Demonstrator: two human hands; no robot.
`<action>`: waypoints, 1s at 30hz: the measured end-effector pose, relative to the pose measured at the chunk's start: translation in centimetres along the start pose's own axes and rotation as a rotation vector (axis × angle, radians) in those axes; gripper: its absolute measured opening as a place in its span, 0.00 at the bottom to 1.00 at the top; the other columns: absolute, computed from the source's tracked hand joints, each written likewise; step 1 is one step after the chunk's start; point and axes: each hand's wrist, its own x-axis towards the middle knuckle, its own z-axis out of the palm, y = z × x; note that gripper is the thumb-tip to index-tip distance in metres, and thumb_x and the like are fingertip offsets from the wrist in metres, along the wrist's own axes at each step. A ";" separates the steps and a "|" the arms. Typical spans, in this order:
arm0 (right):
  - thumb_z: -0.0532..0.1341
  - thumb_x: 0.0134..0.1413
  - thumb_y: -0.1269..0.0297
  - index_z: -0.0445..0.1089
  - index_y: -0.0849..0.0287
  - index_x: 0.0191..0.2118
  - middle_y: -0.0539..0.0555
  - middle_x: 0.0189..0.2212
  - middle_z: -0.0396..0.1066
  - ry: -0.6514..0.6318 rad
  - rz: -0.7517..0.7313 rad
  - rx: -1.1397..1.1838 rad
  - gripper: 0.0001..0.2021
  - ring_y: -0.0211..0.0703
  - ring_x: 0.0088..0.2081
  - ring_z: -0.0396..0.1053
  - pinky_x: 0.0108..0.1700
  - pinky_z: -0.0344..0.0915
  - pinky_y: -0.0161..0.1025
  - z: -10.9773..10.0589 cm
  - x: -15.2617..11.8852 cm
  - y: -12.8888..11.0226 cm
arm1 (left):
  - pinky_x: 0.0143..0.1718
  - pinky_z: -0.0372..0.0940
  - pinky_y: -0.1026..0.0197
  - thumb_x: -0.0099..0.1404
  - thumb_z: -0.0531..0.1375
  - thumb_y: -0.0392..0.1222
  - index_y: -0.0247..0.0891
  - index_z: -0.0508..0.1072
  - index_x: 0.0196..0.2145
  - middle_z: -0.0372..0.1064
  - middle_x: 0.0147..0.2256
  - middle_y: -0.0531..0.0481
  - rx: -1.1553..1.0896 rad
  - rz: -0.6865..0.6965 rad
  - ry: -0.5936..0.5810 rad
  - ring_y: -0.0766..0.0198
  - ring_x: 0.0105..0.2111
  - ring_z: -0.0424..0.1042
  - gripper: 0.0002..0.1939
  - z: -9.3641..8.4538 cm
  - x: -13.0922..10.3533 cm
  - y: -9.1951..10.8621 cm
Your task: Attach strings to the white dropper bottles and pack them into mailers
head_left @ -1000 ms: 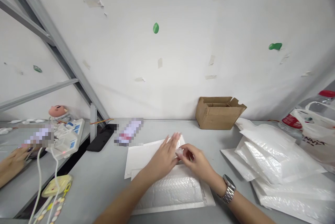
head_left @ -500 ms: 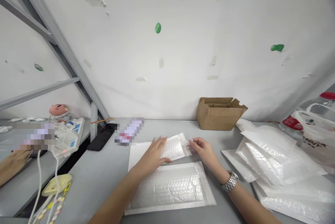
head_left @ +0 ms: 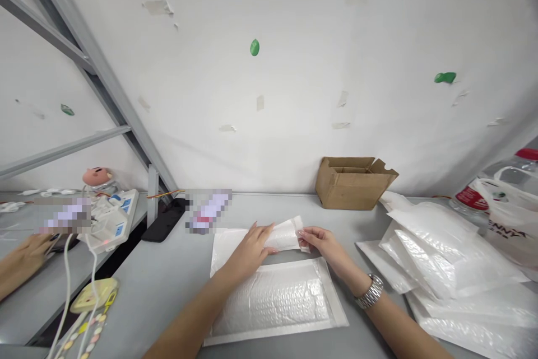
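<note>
A white bubble mailer (head_left: 288, 236) lies partly rolled or folded on the grey table. My left hand (head_left: 254, 247) rests on it with fingers stretched out and thumb apart. At its right end my right hand (head_left: 318, 238), with a metal watch on the wrist, pinches the edge between thumb and fingers. Closer to me a second, larger bubble mailer (head_left: 279, 294) lies flat, its flap end to the right; my left forearm covers its left part. White material shows left of my left hand, and whether it belongs to the upper mailer I cannot tell.
A heap of bubble mailers (head_left: 445, 252) fills the right side, beside a plastic bag (head_left: 508, 219) and a red-capped bottle. A cardboard box (head_left: 355, 184) stands by the wall. Leftward are a black phone (head_left: 165, 220), a power strip (head_left: 115, 222) and another person's hand (head_left: 36, 250).
My right hand has shifted slightly left with its fingers on the mailer's end, which now stands up more. My left hand has moved slightly right.
</note>
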 end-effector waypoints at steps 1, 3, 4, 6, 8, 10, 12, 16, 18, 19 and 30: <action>0.64 0.40 0.49 0.71 0.61 0.26 0.49 0.20 0.68 -0.014 0.001 -0.003 0.18 0.38 0.24 0.65 0.31 0.60 0.37 0.1 -0.1 -0.1 | 0.58 0.51 0.47 0.66 0.48 0.44 0.45 0.52 0.60 0.59 0.56 0.48 0.012 0.024 0.005 0.52 0.61 0.47 0.24 0.0 0.0 0.2; 0.63 0.41 0.49 0.70 0.61 0.25 0.48 0.19 0.67 -0.023 -0.015 -0.007 0.17 0.38 0.24 0.64 0.31 0.59 0.37 0.3 -0.3 -0.3 | 0.59 0.48 0.47 0.66 0.49 0.46 0.46 0.51 0.60 0.60 0.55 0.48 0.045 0.080 0.021 0.55 0.60 0.51 0.25 -0.1 0.0 0.5; 0.63 0.42 0.49 0.70 0.61 0.25 0.48 0.19 0.66 -0.021 -0.029 0.002 0.17 0.38 0.25 0.63 0.32 0.59 0.37 0.3 -0.3 -0.3 | 0.60 0.46 0.46 0.65 0.50 0.49 0.46 0.50 0.61 0.59 0.55 0.48 0.064 0.101 0.032 0.56 0.59 0.52 0.28 -0.2 0.0 0.6; 0.62 0.44 0.50 0.69 0.61 0.24 0.49 0.20 0.66 -0.021 -0.049 0.044 0.16 0.38 0.25 0.64 0.33 0.59 0.37 0.3 -0.4 -0.3 | 0.61 0.42 0.44 0.59 0.56 0.56 0.47 0.46 0.62 0.56 0.57 0.46 0.104 0.118 0.057 0.54 0.58 0.53 0.37 -0.4 0.0 0.7; 0.62 0.45 0.51 0.70 0.61 0.25 0.50 0.21 0.68 -0.023 -0.059 0.095 0.16 0.38 0.26 0.64 0.35 0.60 0.37 0.2 -0.4 -0.1 | 0.60 0.42 0.42 0.51 0.61 0.60 0.47 0.42 0.62 0.55 0.57 0.44 0.139 0.098 0.082 0.51 0.58 0.52 0.47 -0.5 0.1 0.6; 0.62 0.45 0.51 0.71 0.61 0.28 0.51 0.23 0.70 -0.021 -0.069 0.122 0.15 0.39 0.27 0.66 0.36 0.61 0.38 0.2 -0.4 0.0 | 0.58 0.46 0.41 0.50 0.62 0.59 0.46 0.42 0.62 0.58 0.53 0.43 0.174 0.068 0.107 0.49 0.55 0.55 0.49 -0.7 0.1 0.4; 0.63 0.45 0.50 0.72 0.61 0.30 0.52 0.25 0.72 -0.016 -0.083 0.123 0.16 0.39 0.28 0.67 0.37 0.61 0.38 0.2 -0.4 0.0 | 0.54 0.52 0.44 0.54 0.60 0.52 0.43 0.46 0.62 0.62 0.46 0.43 0.223 0.039 0.142 0.51 0.50 0.60 0.42 -0.8 0.2 0.2; 0.64 0.41 0.48 0.73 0.60 0.32 0.53 0.26 0.73 0.006 -0.115 0.120 0.18 0.40 0.28 0.68 0.36 0.63 0.39 0.4 -0.4 -0.2 | 0.48 0.58 0.49 0.56 0.57 0.39 0.40 0.56 0.58 0.62 0.39 0.46 0.313 -0.015 0.213 0.53 0.42 0.62 0.32 -0.7 0.4 0.2; 0.65 0.39 0.48 0.73 0.60 0.32 0.52 0.25 0.72 0.010 -0.142 0.090 0.19 0.40 0.27 0.66 0.36 0.63 0.40 0.5 -0.3 -0.3 | 0.46 0.58 0.50 0.55 0.57 0.38 0.41 0.57 0.56 0.62 0.39 0.46 0.324 -0.007 0.235 0.53 0.42 0.62 0.30 -0.5 0.4 0.4; 0.64 0.40 0.47 0.73 0.59 0.33 0.52 0.25 0.71 0.004 -0.154 0.062 0.19 0.40 0.27 0.66 0.35 0.63 0.40 0.6 -0.3 -0.3 | 0.46 0.58 0.50 0.55 0.58 0.38 0.40 0.57 0.56 0.61 0.39 0.45 0.326 0.009 0.243 0.53 0.42 0.62 0.30 -0.4 0.4 0.6; 0.57 0.51 0.53 0.76 0.54 0.33 0.55 0.33 0.69 -0.087 -0.387 -0.350 0.13 0.45 0.36 0.66 0.40 0.64 0.43 0.4 -0.9 -1.1 | 0.44 0.58 0.50 0.56 0.57 0.38 0.41 0.40 0.62 0.62 0.38 0.46 0.305 0.069 0.318 0.53 0.40 0.62 0.41 0.1 0.3 1.2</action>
